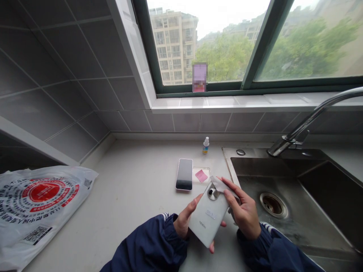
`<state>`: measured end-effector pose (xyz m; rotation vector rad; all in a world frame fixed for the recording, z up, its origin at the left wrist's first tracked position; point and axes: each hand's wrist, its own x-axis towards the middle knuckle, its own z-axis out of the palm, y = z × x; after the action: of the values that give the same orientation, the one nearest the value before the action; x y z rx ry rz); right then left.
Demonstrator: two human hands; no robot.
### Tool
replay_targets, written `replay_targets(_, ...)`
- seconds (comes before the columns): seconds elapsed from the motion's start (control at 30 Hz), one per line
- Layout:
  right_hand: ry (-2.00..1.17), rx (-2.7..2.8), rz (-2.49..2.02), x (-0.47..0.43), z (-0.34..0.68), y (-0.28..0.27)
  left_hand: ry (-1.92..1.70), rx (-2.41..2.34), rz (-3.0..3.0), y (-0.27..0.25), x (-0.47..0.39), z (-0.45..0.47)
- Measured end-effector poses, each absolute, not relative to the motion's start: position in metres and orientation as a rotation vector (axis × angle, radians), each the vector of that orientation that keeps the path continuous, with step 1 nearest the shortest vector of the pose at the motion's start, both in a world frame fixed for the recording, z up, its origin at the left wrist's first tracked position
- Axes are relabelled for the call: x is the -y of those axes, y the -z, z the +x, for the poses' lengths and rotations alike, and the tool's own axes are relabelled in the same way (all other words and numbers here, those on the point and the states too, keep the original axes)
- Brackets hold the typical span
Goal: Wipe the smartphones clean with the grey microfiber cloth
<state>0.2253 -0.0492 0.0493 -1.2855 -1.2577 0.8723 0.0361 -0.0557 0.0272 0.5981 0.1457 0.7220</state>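
Note:
A white phone [206,221] lies back side up in my left hand [185,219], tilted above the counter's front. My fingers wrap round its edges, the thumb on the left side. Its round camera ring and the OPPO lettering show. Pinched in my right hand [244,209] is a thin grey-white cloth [219,185], pressed over the phone's top corner beside the camera; part of it hangs behind the fingers. Just beyond, a second phone [184,174] with a dark screen lies flat. Beside it a pink square [201,176] rests on a clear phone case [207,169], partly hidden.
A small white-capped bottle [205,146] stands towards the wall. The steel sink [255,181] and its faucet [306,121] are on the right. A printed plastic bag [70,189] lies on the counter [127,204] at the left. The window sill [221,102] runs along the back.

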Motion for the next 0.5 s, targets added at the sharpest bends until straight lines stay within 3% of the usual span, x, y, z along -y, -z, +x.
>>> replay_targets(0.3, -1.364, 0.793, -1.252, 0.046, 0.219, -0.051, -0.802, -0.248, 0.734, -0.026, 0.058, 0.037)
replay_targets(0.5, -1.480, 0.596, -1.184, 0.040, 0.222, -0.047, -0.824, -0.325, 0.734, -0.027, 0.057, 0.037)
